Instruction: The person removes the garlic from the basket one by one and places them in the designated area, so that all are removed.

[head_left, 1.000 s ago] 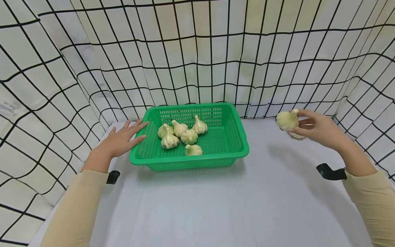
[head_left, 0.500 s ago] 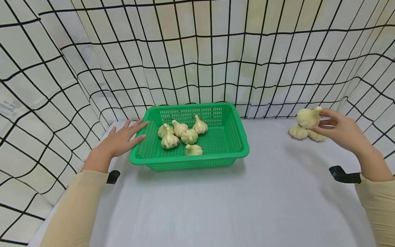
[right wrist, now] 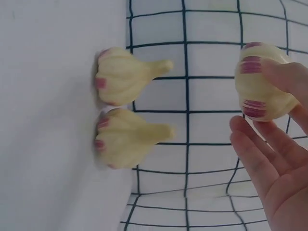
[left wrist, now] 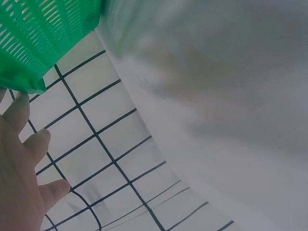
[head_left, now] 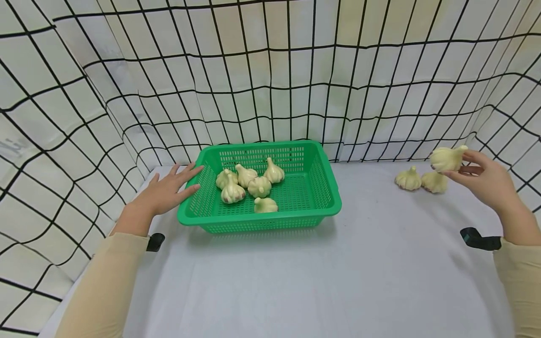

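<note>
My right hand (head_left: pixel 486 180) pinches a garlic bulb (head_left: pixel 445 159) between thumb and fingers, raised above the table at the far right. In the right wrist view, purple streaks show on that held bulb. Two more garlic bulbs, a left one (head_left: pixel 408 179) and a right one (head_left: pixel 434 182), stand side by side on the table just left of the hand, stems up. My left hand (head_left: pixel 169 188) rests on the left rim of a green plastic basket (head_left: pixel 264 218) with its fingers spread. Several garlic bulbs (head_left: pixel 259 187) lie inside the basket, mostly in its left half.
Black netting (head_left: pixel 300 89) over white sheeting walls in the table at the back and both sides. A white cloth (head_left: pixel 270 281) covers the tabletop. The right side netting (head_left: pixel 524 155) stands close beside my right hand.
My right hand has moved to the right with the garlic bulb, past the two standing bulbs, which now show more fully. The left hand and the basket have stayed in place.
</note>
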Action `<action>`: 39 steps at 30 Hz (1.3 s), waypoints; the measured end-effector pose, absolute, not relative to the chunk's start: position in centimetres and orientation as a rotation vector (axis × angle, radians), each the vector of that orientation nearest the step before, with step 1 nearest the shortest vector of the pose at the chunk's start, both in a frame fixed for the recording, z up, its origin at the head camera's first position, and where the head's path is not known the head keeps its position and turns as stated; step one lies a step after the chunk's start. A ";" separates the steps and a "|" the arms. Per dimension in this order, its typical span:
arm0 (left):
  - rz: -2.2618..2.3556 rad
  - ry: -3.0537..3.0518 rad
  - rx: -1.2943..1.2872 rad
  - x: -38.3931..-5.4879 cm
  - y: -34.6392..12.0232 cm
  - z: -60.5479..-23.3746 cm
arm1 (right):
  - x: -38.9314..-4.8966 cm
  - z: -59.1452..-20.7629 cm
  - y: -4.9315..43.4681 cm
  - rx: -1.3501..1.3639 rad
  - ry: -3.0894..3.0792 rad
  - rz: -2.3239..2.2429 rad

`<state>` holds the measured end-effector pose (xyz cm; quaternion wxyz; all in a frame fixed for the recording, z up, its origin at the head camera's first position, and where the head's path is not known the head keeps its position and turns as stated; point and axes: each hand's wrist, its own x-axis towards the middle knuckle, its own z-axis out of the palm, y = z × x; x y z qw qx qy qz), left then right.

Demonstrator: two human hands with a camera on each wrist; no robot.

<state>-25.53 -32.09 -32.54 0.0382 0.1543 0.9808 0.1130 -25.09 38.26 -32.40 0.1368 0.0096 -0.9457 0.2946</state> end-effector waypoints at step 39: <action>0.342 3.019 0.474 -25.5 -32.1 -32.6 | -26.5 -37.8 44.2 -0.388 -2.904 0.884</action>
